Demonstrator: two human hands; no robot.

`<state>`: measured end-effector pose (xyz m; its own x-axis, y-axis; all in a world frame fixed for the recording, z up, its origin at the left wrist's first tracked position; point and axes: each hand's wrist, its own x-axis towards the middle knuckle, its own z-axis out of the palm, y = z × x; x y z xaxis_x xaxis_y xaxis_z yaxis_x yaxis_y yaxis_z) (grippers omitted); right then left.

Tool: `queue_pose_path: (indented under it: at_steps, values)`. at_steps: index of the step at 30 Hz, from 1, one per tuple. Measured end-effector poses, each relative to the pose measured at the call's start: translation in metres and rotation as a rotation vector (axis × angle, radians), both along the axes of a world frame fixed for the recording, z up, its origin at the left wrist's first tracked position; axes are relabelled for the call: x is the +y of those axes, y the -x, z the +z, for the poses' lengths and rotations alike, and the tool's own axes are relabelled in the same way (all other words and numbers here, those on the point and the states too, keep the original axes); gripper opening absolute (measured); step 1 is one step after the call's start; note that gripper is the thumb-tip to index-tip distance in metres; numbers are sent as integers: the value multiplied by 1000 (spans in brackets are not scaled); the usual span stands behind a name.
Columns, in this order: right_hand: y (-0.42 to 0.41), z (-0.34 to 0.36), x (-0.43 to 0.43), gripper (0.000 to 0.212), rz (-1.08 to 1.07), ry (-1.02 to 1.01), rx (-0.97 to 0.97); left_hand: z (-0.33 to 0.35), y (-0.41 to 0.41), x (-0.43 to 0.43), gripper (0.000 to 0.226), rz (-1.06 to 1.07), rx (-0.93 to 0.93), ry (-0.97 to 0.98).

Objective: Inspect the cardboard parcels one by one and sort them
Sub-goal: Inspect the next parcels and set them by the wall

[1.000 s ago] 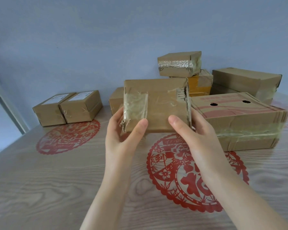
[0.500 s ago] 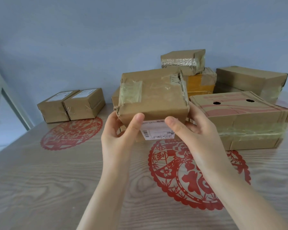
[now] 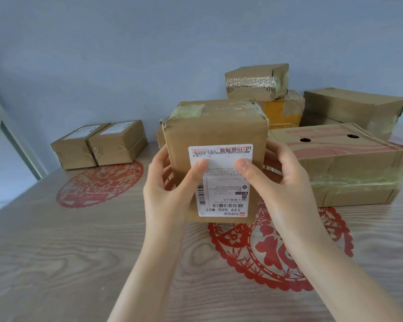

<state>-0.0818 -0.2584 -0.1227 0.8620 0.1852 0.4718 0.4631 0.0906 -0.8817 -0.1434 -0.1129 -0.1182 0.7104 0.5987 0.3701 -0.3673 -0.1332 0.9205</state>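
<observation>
— Where is the parcel (image 3: 215, 135)?
— Held above the table (image 3: 56, 252), standing on end, left hand (image 3: 165, 194) gripping one side, right hand (image 3: 282, 182) the other, thumbs (image 3: 197, 170) pressed on its upside-down label (image 3: 221, 189).
— Where next?
— Probably the labelled pair (image 3: 116, 142), off left, nearer the left hand.

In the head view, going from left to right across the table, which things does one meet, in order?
first small labelled parcel → second small labelled parcel → left hand → held parcel → right hand → long box with two holes. The stacked boxes behind overlap these, so I omit them.
</observation>
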Motion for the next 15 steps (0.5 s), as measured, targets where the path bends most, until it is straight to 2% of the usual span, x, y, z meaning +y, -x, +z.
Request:
queue_pose_path:
  at_steps: [3, 6, 9, 11, 15]
  values:
    - [0, -1, 2, 64, 0, -7, -2, 0, -1, -2, 78, 4, -12, 32]
    - [2, 0, 2, 65, -19, 23, -25, 2, 0, -3, 72, -6, -37, 70]
    - [0, 3, -2, 55, 0, -53, 5, 1, 0, -4, 67, -33, -24, 46]
    - [0, 5, -3, 56, -9, -89, 36, 2, 0, -3, 67, -35, -7, 39]
    - [1, 4, -1, 58, 2, -14, 16, 1, 1, 3, 69, -11, -15, 75]
